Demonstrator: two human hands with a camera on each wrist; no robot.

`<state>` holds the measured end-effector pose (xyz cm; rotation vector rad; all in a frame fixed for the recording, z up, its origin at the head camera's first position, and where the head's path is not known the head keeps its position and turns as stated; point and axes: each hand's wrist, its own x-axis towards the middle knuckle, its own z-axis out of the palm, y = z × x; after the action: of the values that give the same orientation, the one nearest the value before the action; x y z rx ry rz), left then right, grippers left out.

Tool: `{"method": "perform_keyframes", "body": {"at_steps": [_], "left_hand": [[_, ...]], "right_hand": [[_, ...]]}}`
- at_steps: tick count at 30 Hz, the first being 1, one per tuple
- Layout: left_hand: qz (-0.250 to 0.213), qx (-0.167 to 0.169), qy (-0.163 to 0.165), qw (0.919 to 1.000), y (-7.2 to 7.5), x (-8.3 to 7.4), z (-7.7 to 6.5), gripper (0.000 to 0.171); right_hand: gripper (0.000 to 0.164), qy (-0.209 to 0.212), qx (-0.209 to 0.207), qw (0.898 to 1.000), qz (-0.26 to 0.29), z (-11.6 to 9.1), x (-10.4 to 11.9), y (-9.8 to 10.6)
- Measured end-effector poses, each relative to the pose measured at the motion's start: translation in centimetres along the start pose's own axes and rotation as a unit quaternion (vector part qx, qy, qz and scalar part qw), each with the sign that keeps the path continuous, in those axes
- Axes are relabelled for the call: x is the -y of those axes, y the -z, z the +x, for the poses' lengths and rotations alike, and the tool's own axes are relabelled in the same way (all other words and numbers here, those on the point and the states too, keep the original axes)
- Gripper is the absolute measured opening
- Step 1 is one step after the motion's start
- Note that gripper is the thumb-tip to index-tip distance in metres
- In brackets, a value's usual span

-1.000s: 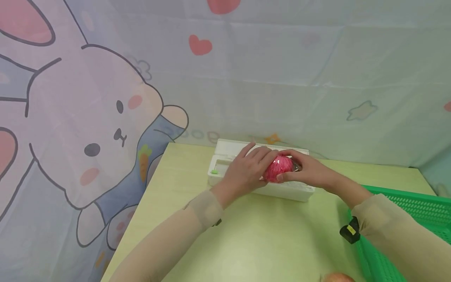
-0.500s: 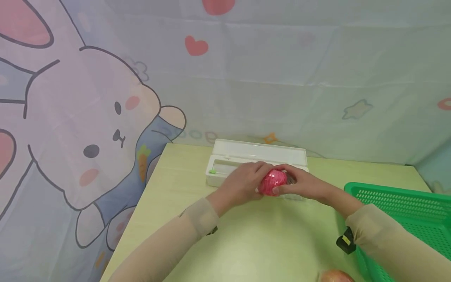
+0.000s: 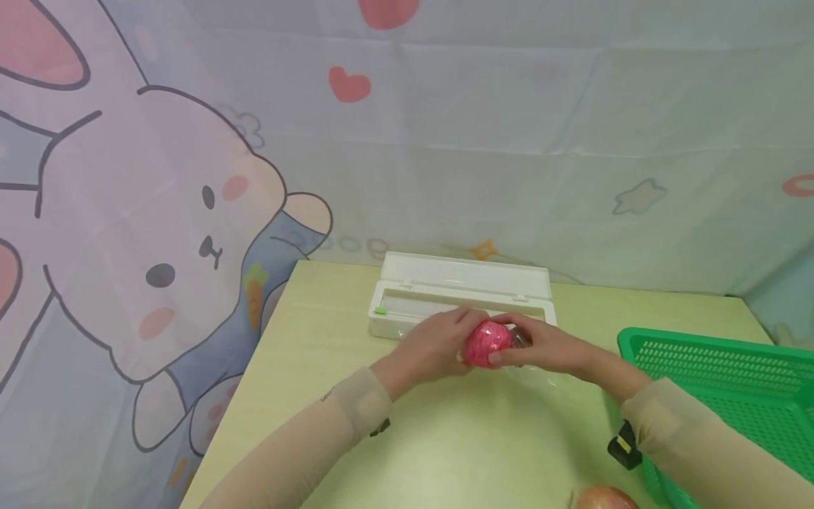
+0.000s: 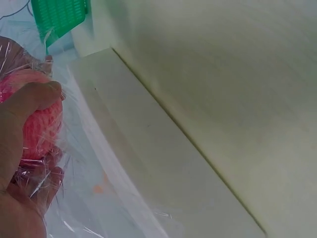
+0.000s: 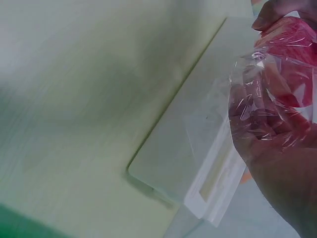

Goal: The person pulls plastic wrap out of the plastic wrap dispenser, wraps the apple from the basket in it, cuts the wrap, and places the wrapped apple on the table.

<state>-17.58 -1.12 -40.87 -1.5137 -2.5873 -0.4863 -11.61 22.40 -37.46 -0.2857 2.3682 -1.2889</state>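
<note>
A pinkish-red apple [image 3: 486, 345] is held up between both hands, loosely covered with clear cling film [image 5: 247, 74]. My left hand [image 3: 429, 348] grips its left side; in the left wrist view the thumb [image 4: 42, 94] lies across the fruit. From the right, my right hand [image 3: 552, 345] holds the apple and its film, with film bunched over the fingers in the right wrist view. Just behind the hands stands a white cling film dispenser [image 3: 389, 326], its lid [image 3: 467, 274] raised at the back and a small green slider [image 3: 380, 310] at the left end.
A green plastic basket [image 3: 706, 343] stands on the right, partly under the right forearm. Another round, orange-red fruit [image 3: 605, 498] shows at the bottom edge of the head view. Behind the pale table [image 3: 445, 445] hangs a printed rabbit curtain [image 3: 458, 141].
Both hands have drawn the apple down toward the body, off the dispenser, so more of the dispenser and its lid shows. The grip stays on the apple.
</note>
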Motion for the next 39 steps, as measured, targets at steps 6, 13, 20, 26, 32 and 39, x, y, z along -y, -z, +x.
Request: {"method": "perform_keyframes", "body": {"at_steps": [6,13,20,26,32,39], "left_hand": [[-0.014,0.018,0.023,0.9995,0.0,0.0,0.0,0.077],[-0.040,0.032,0.048,0.9975,0.5,0.0,0.0,0.080],[-0.076,0.040,0.072,0.9937,0.5,0.3,0.2,0.081],[-0.114,0.044,0.085,0.9889,0.6,0.7,0.4,0.083],[-0.133,0.044,0.082,0.9868,0.8,0.9,0.7,0.086],[-0.134,0.035,0.066,0.9882,2.2,0.7,1.4,0.074]], "right_hand": [[0.082,0.010,-0.029,0.997,-0.070,-0.8,0.3,0.2],[0.086,0.134,-0.141,0.956,-0.218,-1.9,1.6,-0.7],[0.092,0.191,-0.176,0.899,-0.352,-1.7,0.8,-2.7],[0.097,0.199,-0.205,0.897,-0.337,-0.3,-0.4,-3.6],[0.094,0.205,-0.224,0.906,-0.296,0.9,-1.2,-4.0],[0.083,0.192,-0.233,0.911,-0.280,1.2,-0.5,-3.0]]}}
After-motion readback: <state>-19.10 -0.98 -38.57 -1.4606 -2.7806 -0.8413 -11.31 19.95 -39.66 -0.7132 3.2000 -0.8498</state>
